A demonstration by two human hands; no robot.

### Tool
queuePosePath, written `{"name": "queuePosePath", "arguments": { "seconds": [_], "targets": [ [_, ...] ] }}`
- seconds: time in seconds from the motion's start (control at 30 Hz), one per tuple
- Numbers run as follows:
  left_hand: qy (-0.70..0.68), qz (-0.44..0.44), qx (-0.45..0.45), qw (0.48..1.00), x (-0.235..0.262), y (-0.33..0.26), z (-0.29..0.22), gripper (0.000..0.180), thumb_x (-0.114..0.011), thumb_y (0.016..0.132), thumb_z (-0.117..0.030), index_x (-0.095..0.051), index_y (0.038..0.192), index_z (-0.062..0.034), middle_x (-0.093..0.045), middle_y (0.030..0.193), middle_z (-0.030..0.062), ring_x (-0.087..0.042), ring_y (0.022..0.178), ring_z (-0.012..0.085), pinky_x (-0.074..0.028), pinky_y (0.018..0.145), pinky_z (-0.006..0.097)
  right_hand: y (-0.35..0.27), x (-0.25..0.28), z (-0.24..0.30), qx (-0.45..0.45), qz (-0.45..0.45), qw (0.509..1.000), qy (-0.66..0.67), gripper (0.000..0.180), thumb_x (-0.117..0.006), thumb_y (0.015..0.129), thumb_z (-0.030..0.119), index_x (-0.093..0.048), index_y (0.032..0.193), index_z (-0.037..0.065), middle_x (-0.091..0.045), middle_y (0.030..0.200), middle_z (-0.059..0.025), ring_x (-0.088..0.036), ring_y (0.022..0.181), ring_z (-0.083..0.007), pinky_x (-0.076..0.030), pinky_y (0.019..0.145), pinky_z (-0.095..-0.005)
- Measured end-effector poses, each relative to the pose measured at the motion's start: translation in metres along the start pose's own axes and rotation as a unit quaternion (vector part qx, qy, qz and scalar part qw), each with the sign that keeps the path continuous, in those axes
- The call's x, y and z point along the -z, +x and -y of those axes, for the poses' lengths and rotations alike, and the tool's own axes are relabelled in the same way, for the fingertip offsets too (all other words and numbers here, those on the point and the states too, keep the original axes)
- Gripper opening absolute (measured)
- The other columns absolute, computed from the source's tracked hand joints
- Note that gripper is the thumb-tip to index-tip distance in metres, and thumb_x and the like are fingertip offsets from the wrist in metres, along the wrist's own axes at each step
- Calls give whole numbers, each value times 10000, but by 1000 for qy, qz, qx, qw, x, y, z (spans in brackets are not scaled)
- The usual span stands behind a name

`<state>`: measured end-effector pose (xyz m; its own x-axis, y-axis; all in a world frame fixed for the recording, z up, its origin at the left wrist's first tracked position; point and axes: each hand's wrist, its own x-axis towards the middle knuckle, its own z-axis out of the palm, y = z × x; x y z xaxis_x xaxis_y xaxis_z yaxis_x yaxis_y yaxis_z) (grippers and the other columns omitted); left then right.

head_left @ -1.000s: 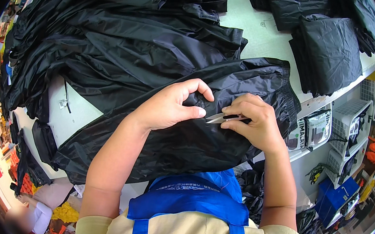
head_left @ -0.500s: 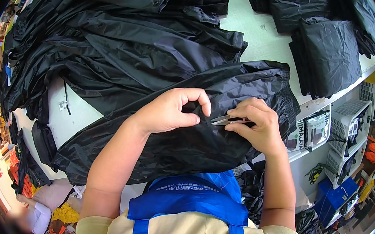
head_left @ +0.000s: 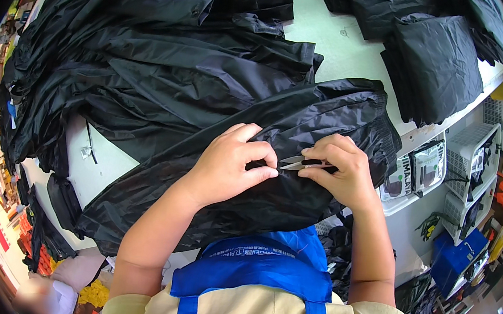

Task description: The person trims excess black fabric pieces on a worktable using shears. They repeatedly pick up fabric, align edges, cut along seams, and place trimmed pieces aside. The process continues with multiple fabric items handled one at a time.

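On the pale table (head_left: 338,49), seen from the head camera, a black garment (head_left: 292,124) is spread just in front of the person, its near edge hanging over the table's side toward the blue apron (head_left: 257,269). A fold of the cloth is pinched between thumb and forefinger of the left hand (head_left: 225,166), apparently so that the spot is lifted and kept taut. Small snips (head_left: 303,162) are gripped in the curled fingers of the right hand (head_left: 340,170), with the blades pointed at the pinched fold and the tips almost touching the left fingertips; whether the blades are closed cannot be told. More black garments (head_left: 151,52) are heaped across the table's left and far part, well apart from the hands, and a folded stack (head_left: 435,66) is set at the right edge, likely kept separate. Wire bins (head_left: 481,152) are mounted below that edge
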<state>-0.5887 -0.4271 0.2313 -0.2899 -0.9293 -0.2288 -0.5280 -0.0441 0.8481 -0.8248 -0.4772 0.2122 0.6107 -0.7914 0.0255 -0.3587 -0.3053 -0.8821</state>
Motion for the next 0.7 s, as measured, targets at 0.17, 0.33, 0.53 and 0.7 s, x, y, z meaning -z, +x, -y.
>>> {"name": "queuePosePath", "arguments": {
  "seconds": [0.17,0.33,0.53,0.7],
  "targets": [
    [-49,7,0,999,0,2,3,104,-742,777,-125,-647,791,-86,-636,756,7,-553,926,254,-351,1052,436,1,-2,-1,20,-4,1000,-5,266,-810,665,137,-694,892,61,-656,861,-38,-630,807,-216,-452,723,-323],
    [-62,5,-11,998,1,4,1,113,-743,778,-121,-640,775,-77,-620,806,30,-556,913,247,-380,1013,416,0,-3,-5,56,-8,998,-3,256,-808,674,144,-694,888,64,-649,849,-34,-626,798,-216,-445,729,-327],
    [223,-89,-130,962,-6,-14,-17,363,-703,745,-101,-610,1096,-116,-611,1026,72,-577,883,258,-448,778,364,6,24,-6,-13,-57,998,32,359,-852,624,128,-677,930,60,-598,861,-40,-593,791,-149,-474,587,-269],
    [280,-144,-252,915,-32,-21,1,394,-582,802,-126,-603,1195,-141,-625,1003,15,-564,810,189,-433,689,312,62,34,11,35,54,994,-90,798,-852,546,174,-551,1274,52,-574,1208,-145,-608,1035,-327,-511,840,-361]
  ]
}}
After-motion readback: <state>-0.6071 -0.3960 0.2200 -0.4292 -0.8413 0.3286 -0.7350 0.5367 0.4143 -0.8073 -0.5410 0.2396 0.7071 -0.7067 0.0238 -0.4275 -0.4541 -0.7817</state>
